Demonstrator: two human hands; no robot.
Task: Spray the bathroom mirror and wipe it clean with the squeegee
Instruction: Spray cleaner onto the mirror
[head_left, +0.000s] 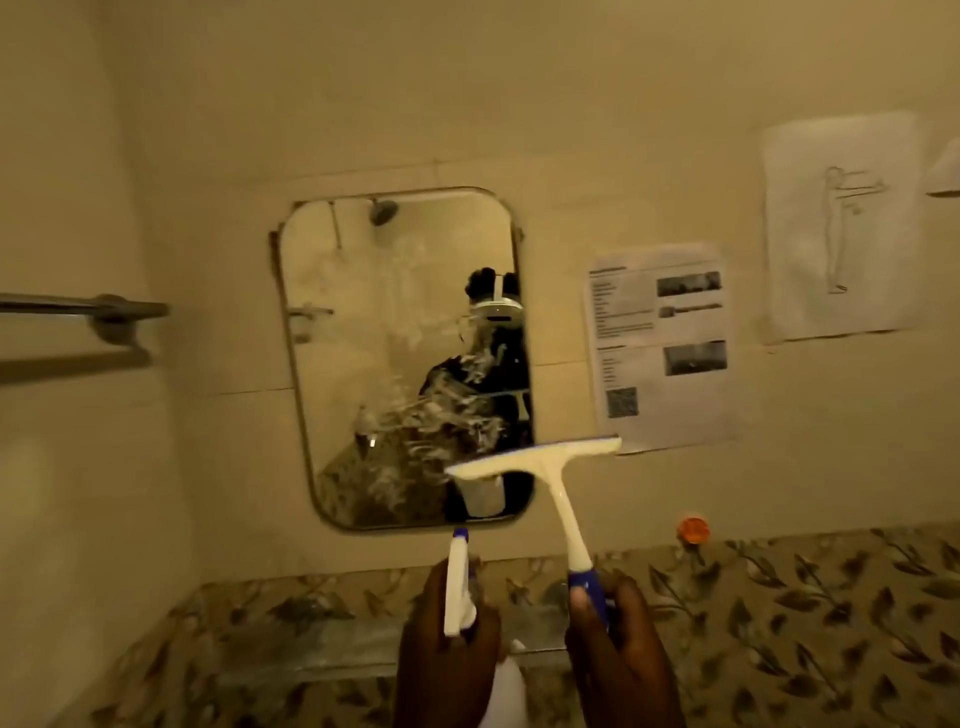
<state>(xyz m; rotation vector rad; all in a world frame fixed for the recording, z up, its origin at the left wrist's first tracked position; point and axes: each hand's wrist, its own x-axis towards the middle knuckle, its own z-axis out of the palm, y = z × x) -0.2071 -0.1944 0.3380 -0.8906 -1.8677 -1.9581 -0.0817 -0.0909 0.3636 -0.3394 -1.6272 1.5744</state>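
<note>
Two tools are up and ready, one in each hand, and the job looks roughly half done. Far left, a towel bar (83, 306) juts from the wall, untouched by any of this. Next comes the mirror (363, 291), fixed to the wall, its glass streaked with white foamy spray across the middle and lower part; the upper left looks hazy rather than wet, though blur makes that hard to judge. So the spraying seems done or nearly so. Below the mirror, the left hand (447, 639) is clenched around the neck of the spray bottle (458, 582), nozzle pointing up toward the bottom edge of the glass. Just right of it, the right hand (618, 639) grips the blue end of the squeegee (545, 467), whose blade crosses the mirror's lower right corner; whether it touches the glass I cannot tell. Foam remains everywhere, so the wiping is still left. Right again, printed sheets (660, 348) hang on the wall.
</note>
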